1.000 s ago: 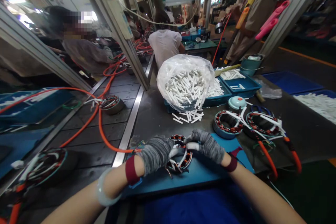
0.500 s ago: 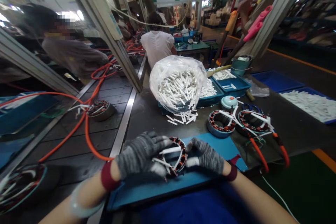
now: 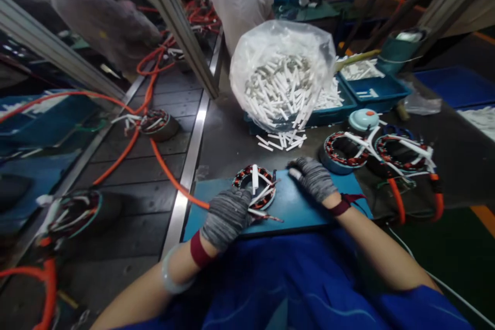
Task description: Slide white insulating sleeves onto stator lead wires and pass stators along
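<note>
A wound motor stator [image 3: 266,200] lies on the blue mat [image 3: 297,211], with white sleeves and lead wires across its ring. At the stator's near left side, my left hand [image 3: 228,216], in a grey striped glove, is closed on the rim and wires; its fingertips are partly hidden. To the right, my gloved right hand [image 3: 313,179] is apart from the stator over the mat, its fingers stretched forward with nothing visible in them. Loose white sleeves [image 3: 284,140] are scattered beyond the mat, below a clear plastic bag [image 3: 247,54] full of them.
Two more stators [image 3: 344,152] stand at the right beside a light blue round container [image 3: 363,119]. Teal bins [image 3: 390,94] of white sleeves sit behind. On my left, a conveyor [image 3: 154,206] carries stators and orange hoses [image 3: 166,170]. Two co-workers [image 3: 242,5] are farther off.
My right hand has left the stator's right side and moved right and forward. The left hand now grips the near left rim. The view has tilted downward.
</note>
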`<act>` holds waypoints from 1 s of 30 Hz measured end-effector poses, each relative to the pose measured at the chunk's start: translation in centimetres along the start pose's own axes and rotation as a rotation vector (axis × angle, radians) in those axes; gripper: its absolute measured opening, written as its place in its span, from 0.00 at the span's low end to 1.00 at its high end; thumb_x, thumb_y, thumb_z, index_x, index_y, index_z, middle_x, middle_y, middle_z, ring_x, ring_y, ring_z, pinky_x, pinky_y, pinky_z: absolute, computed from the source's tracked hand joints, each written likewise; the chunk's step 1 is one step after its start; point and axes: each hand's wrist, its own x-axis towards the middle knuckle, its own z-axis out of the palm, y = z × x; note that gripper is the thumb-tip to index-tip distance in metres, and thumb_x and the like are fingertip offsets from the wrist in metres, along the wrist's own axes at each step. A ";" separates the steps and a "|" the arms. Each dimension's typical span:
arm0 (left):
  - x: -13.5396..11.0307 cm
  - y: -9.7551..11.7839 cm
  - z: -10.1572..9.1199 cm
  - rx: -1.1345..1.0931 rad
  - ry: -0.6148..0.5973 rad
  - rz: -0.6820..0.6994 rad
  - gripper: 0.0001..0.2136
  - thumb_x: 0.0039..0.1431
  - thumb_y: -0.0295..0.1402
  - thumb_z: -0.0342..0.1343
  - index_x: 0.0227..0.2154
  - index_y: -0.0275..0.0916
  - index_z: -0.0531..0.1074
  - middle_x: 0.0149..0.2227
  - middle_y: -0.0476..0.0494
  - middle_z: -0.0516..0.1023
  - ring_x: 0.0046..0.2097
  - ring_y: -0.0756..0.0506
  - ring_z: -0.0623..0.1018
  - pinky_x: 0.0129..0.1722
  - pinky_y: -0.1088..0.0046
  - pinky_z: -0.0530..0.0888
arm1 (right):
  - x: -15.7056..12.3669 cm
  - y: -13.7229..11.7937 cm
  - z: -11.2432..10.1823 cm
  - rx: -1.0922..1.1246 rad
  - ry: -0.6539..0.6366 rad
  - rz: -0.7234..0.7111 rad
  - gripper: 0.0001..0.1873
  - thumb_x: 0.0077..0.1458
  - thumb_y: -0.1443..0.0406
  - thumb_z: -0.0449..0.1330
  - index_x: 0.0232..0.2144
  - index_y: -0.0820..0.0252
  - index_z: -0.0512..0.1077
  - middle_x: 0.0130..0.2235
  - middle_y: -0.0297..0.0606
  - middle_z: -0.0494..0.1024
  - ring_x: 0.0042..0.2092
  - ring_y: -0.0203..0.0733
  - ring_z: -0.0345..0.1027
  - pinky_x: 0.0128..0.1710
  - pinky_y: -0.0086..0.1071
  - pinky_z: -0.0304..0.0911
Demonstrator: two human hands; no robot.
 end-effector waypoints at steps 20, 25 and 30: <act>-0.4 -0.1 -2.1 -0.227 0.249 0.097 0.17 0.75 0.38 0.44 0.47 0.35 0.78 0.39 0.40 0.84 0.41 0.43 0.81 0.44 0.66 0.76 | -2.9 -3.3 -2.6 0.653 -0.027 0.023 0.15 0.60 0.54 0.63 0.44 0.56 0.78 0.43 0.40 0.85 0.42 0.45 0.80 0.44 0.37 0.75; -0.1 -0.1 -1.5 -0.183 0.275 0.120 0.18 0.75 0.38 0.45 0.42 0.36 0.79 0.37 0.41 0.85 0.37 0.43 0.81 0.39 0.66 0.76 | -2.0 -2.9 -2.6 0.781 -0.155 0.002 0.16 0.56 0.54 0.67 0.43 0.55 0.81 0.42 0.38 0.85 0.43 0.45 0.79 0.47 0.39 0.73; -0.3 0.2 -0.3 -0.086 0.244 0.032 0.18 0.74 0.41 0.46 0.42 0.38 0.80 0.35 0.42 0.84 0.37 0.43 0.81 0.36 0.67 0.75 | -0.3 -3.6 -3.7 0.630 -0.293 -0.215 0.19 0.60 0.48 0.64 0.45 0.52 0.82 0.42 0.38 0.84 0.44 0.46 0.77 0.49 0.41 0.71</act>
